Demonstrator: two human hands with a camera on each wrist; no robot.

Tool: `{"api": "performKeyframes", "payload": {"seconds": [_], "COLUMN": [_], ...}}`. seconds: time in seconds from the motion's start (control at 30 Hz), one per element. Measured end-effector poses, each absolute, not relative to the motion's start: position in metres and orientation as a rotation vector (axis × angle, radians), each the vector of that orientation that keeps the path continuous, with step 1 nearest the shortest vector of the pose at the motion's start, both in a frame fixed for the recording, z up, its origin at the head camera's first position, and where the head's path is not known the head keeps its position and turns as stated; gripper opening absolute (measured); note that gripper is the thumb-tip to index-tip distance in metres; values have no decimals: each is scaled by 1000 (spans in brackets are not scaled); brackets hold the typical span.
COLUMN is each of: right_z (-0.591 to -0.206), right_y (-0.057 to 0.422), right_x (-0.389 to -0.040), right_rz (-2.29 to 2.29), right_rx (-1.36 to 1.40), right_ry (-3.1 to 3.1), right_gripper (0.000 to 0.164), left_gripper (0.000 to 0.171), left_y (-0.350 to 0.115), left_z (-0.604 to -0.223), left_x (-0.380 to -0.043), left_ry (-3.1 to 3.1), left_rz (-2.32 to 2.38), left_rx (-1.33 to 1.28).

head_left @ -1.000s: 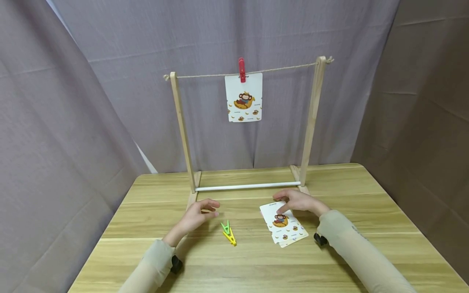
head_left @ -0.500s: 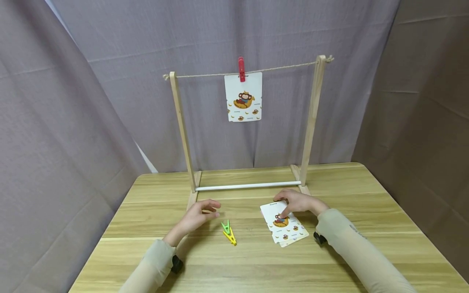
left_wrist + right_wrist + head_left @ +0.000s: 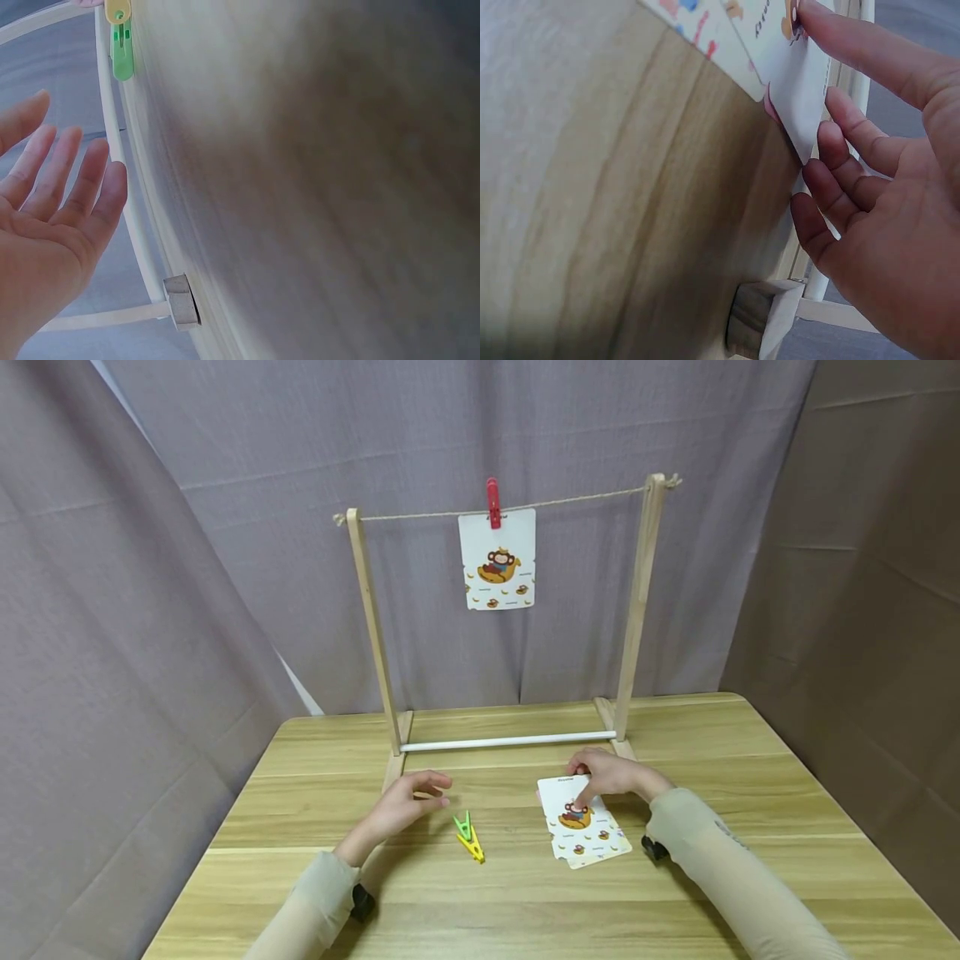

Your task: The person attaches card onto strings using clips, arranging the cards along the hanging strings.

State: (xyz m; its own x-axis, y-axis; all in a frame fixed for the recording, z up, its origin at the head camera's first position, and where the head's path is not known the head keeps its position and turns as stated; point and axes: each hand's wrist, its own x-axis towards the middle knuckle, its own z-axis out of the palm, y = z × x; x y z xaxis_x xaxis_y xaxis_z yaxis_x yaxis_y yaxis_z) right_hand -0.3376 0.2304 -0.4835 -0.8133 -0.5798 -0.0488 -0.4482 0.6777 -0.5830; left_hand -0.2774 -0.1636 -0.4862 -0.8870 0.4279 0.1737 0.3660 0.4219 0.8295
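Observation:
My right hand holds the top card, printed with a monkey on a banana. Its thumb lies on the printed face, and its other fingers are at the far edge in the right wrist view. Beneath lies a second card with coloured prints, mostly covered. My left hand hovers over the table with loosely bent fingers and holds nothing. Just to its right lie a green clothespin and a yellow clothespin, touching each other. A similar monkey card hangs from the rope under a red clothespin.
A wooden frame stands at the back of the table. Its rope runs between two posts, and a white rod joins them low down. Grey curtains enclose the back and left.
The top card has shifted slightly and turned straighter in my right hand, baring more of the card beneath. My left hand and the clothespins have stayed put.

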Motion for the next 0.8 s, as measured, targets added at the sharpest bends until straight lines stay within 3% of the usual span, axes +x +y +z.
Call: {"api": "performKeyframes", "payload": {"seconds": [0.8], "right_z": [-486], "right_y": [233], "right_x": [-336], "right_rz": [-899], "right_rx": [-790], "right_ry": [2639], "right_gripper": [53], "left_gripper": [33], "left_y": [-161], "left_z": [-479], "left_x": [-282], "left_ry": [2573], "left_rz": [1416], "left_rx": [721]}}
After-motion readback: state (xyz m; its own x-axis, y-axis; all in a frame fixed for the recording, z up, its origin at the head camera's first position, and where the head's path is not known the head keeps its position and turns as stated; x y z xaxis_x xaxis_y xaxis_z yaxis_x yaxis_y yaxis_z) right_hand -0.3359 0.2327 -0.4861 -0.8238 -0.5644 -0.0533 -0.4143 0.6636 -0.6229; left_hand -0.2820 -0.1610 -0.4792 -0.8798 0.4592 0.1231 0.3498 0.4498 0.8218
